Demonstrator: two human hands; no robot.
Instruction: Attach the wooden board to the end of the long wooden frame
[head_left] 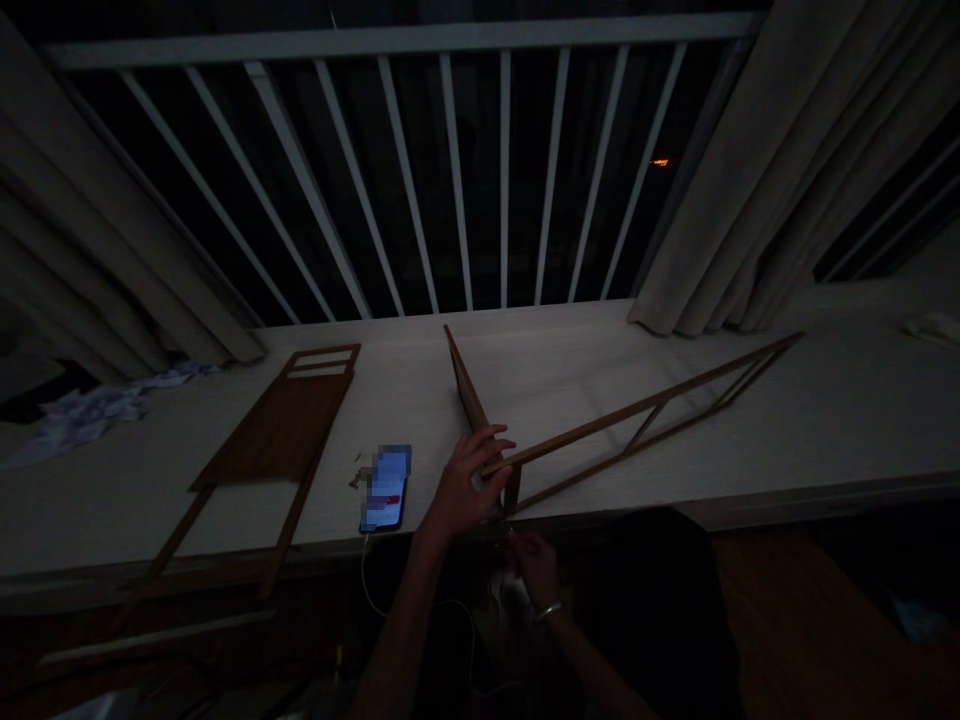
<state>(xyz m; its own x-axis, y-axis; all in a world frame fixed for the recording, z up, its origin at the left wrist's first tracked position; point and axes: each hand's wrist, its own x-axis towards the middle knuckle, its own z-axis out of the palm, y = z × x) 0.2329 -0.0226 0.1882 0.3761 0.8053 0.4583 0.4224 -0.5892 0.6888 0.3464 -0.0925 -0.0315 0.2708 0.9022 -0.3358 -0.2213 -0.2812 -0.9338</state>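
Note:
A brown wooden frame (592, 428) rests on the white ledge, its long rails joined by crosspieces and stretching off to the right. Attached or placed against its near end is a slanted wooden panel (466, 385); whether they are joined I cannot tell. My left hand (466, 482) grips the frame's near corner, thumb on one side and fingers on the other. Just below that corner, my right hand (534, 565), with a bracelet at the wrist, is closed in a pinch. A small glint shows at its fingertips, but the dark hides what they hold.
A second wooden piece, slatted with a solid panel (281, 425), lies at left, overhanging the ledge (720, 440). A lit phone (388, 490) with a white cable lies beside small hardware (358, 480). White railing (504, 180) and curtains (720, 200) stand behind.

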